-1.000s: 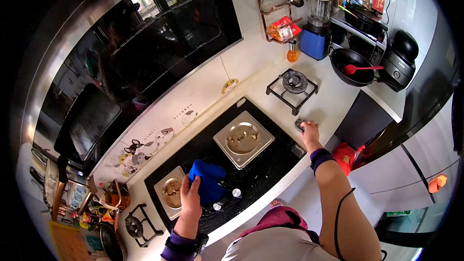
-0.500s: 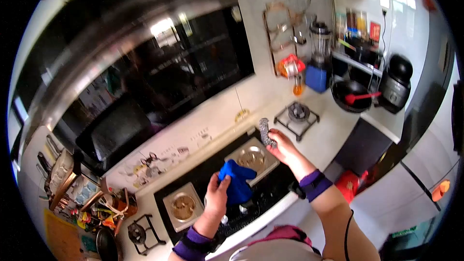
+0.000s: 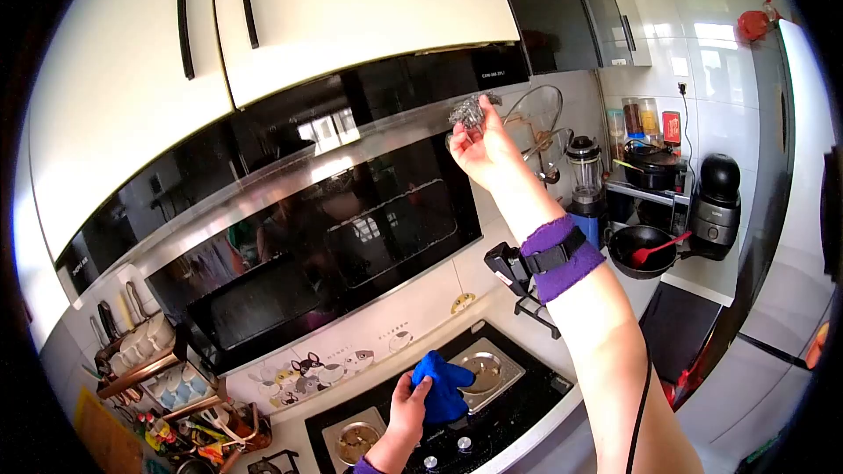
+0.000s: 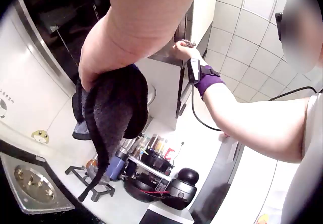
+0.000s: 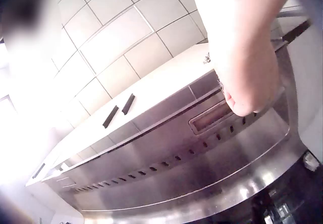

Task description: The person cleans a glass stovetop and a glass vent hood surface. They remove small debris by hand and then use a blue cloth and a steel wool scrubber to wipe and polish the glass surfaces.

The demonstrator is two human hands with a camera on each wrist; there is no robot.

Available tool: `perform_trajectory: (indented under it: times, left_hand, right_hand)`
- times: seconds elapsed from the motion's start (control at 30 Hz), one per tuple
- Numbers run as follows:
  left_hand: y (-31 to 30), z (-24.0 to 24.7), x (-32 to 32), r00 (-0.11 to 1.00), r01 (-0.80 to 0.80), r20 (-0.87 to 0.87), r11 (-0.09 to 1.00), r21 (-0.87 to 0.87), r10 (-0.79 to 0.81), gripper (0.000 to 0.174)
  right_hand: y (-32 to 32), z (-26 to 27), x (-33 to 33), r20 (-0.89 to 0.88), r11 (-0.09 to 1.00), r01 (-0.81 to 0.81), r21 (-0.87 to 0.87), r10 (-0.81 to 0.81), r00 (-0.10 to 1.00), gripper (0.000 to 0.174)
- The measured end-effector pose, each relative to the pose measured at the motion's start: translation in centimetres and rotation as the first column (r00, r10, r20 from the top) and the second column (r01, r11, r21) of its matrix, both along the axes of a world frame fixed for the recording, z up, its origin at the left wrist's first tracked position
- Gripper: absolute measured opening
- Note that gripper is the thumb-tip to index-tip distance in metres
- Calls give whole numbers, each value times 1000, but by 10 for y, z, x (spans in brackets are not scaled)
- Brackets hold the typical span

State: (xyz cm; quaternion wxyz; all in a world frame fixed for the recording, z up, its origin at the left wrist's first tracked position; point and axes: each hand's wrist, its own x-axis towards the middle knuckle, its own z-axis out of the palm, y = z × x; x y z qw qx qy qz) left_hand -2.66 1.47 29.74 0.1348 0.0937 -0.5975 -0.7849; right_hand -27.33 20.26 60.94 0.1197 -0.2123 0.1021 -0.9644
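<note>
Head view fisheye-curved, corners black; right wrist view blown out left

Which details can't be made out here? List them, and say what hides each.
Contact between wire scourer and range hood: right wrist view, behind the right hand.
Fingertips of the left hand: left wrist view, behind wrist and blue cloth.
Left pan support: head view, cut off by the bottom edge.
Hood lettering: head view, too small.

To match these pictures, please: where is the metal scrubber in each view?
Head: metal scrubber at upper middle, before the hood.
Left wrist: small, upper part, slightly right of centre.
Right wrist: partly visible, upper right, beside the hand's left edge.
Shared landmark: the right hand holding it.
</note>
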Motion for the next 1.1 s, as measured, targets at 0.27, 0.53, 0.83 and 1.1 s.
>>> perform_trajectory:
  times: [0.27, 0.53, 0.83, 1.1]
  left_hand:
    - [-2, 76, -15, 996, 38, -77, 999, -20, -40, 20]
    - [-36, 142, -2, 971, -95, -228, 992, -81, 75, 17]
    - [-92, 236, 22, 887, -243, -429, 963, -121, 170, 22]
    - [-103, 281, 43, 855, -301, -477, 943, -139, 203, 25]
  right_hand:
    - [-27, 18, 26, -23, 963, 228, 144, -227, 974, 25]
    - [-164, 9, 148, -272, 980, -38, 198, 92, 958, 31]
    - [-109, 7, 92, -285, 987, 38, 154, 8, 958, 26]
    - [-78, 8, 41, -152, 988, -15, 155, 39, 988, 20]
